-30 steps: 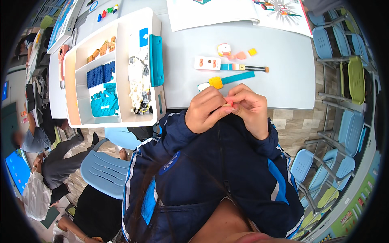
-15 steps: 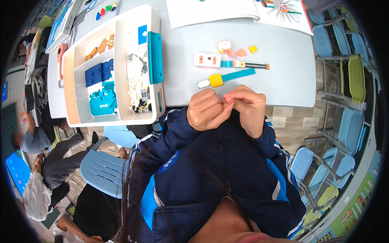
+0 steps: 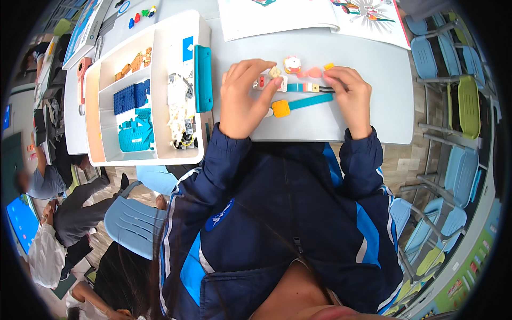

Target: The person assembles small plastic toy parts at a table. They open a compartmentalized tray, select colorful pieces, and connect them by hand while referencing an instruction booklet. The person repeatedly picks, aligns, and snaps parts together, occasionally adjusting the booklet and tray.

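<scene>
My left hand (image 3: 245,96) is raised over the table, pinching a small cream toy brick piece (image 3: 274,72) between thumb and fingertips. Below it lies a white brick with coral dots (image 3: 261,82), partly hidden by the thumb. My right hand (image 3: 349,93) has its fingers closed at a small yellow brick (image 3: 329,66), whose far side shows past the fingertips. Between the hands are a round white-and-yellow piece (image 3: 292,64), translucent coral pieces (image 3: 314,72) and a striped strip (image 3: 304,87). Nearer me lies a teal strip (image 3: 312,101) with a yellow block (image 3: 281,109).
A white sorting tray (image 3: 202,26) with orange, blue, teal and white bricks stands at the left. An open picture booklet (image 3: 277,24) lies at the far edge. Several small figures (image 3: 142,17) sit far left. Blue chairs (image 3: 133,224) and other people (image 3: 48,250) are around the table.
My hands have parted from in front of my chest and moved forward over the table. The left now shows a cream piece; the right has come down at the yellow brick.
</scene>
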Tool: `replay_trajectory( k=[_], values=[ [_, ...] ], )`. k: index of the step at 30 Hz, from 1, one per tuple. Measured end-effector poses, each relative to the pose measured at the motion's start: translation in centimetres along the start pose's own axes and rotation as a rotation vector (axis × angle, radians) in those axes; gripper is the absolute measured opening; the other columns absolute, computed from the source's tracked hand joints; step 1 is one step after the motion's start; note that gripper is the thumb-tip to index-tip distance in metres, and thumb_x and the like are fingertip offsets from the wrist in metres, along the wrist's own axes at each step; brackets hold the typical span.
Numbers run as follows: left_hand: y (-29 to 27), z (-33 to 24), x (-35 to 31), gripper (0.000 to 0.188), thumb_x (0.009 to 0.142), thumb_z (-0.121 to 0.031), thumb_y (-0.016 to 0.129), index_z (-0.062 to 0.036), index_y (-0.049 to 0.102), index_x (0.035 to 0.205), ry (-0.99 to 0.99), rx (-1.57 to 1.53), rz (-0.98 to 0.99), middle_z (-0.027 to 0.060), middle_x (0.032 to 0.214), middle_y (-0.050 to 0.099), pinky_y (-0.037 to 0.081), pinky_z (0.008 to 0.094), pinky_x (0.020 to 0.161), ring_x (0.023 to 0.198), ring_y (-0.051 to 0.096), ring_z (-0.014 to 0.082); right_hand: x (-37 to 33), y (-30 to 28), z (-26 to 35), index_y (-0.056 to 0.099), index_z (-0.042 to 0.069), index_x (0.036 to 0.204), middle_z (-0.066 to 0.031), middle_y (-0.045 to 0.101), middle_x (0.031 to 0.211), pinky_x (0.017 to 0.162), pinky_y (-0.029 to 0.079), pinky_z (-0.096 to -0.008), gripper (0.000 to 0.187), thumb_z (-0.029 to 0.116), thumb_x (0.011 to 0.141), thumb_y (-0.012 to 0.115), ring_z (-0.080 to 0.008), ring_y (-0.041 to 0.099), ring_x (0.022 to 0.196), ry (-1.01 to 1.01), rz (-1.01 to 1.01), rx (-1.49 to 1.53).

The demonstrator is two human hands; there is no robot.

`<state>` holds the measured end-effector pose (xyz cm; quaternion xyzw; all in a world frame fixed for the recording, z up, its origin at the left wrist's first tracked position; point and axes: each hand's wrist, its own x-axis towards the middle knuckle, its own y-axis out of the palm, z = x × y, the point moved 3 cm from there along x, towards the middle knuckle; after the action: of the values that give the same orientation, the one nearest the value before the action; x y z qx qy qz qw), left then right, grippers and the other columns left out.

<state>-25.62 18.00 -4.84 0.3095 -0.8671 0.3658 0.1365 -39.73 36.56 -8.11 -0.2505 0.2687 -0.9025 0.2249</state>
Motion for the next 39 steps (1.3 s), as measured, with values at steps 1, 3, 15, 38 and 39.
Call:
replay_trajectory(
  k=[1,3,15,38,39],
  values=[
    [0.8,0.9,0.3,0.022,0.080,-0.012,0.076,-0.0074,0.074,0.102,-0.007,0.026,0.004,0.0086,0.100,0.070,0.046,0.0361,0.088,0.096,0.061,0.0288,0.2,0.2,-0.4,0.074,0.001,0.094,-0.0138,0.071,0.099,0.078,0.054,-0.0333,0.015,-0.002,0.079,0.071,-0.0273,0.067,0.088,0.001,0.025,-0.004],
    [1.8,1.6,0.9,0.023,0.081,-0.011,0.074,-0.0069,0.074,0.103,-0.023,0.119,0.029,0.0098,0.100,0.067,0.042,0.0379,0.087,0.098,0.056,0.0284,0.7,0.8,-0.7,0.074,0.001,0.093,-0.0148,0.070,0.100,0.079,0.054,-0.0354,0.015,-0.002,0.079,0.070,-0.0303,0.067,0.089,-0.002,0.085,-0.002],
    [4.2,4.3,2.1,0.031,0.086,-0.015,0.068,-0.0067,0.074,0.115,-0.140,0.270,0.252,0.0178,0.107,0.063,0.045,0.0404,0.094,0.105,0.050,0.0340,0.3,0.0,-0.4,0.074,0.000,0.093,-0.0124,0.069,0.098,0.082,0.053,-0.0368,0.016,-0.005,0.080,0.066,-0.0300,0.064,0.094,-0.050,0.137,-0.006],
    [-0.4,1.8,-8.2,0.024,0.081,-0.004,0.075,-0.0033,0.073,0.104,-0.088,0.050,0.065,0.0107,0.095,0.064,0.048,0.0342,0.080,0.089,0.060,0.0255,-4.4,4.6,6.4,0.063,0.001,0.111,-0.0137,0.056,0.103,0.066,0.053,-0.0373,0.033,0.019,0.086,0.072,-0.0281,0.064,0.076,-0.357,0.479,-0.046],
    [-0.2,1.9,-8.1,0.024,0.080,-0.005,0.076,-0.0046,0.073,0.103,-0.087,0.044,0.083,0.0095,0.095,0.063,0.046,0.0353,0.080,0.090,0.059,0.0262,-4.3,4.8,6.2,0.061,0.001,0.111,-0.0136,0.054,0.101,0.064,0.053,-0.0375,0.033,0.020,0.087,0.072,-0.0281,0.064,0.074,-0.370,0.468,-0.059]
  ],
)
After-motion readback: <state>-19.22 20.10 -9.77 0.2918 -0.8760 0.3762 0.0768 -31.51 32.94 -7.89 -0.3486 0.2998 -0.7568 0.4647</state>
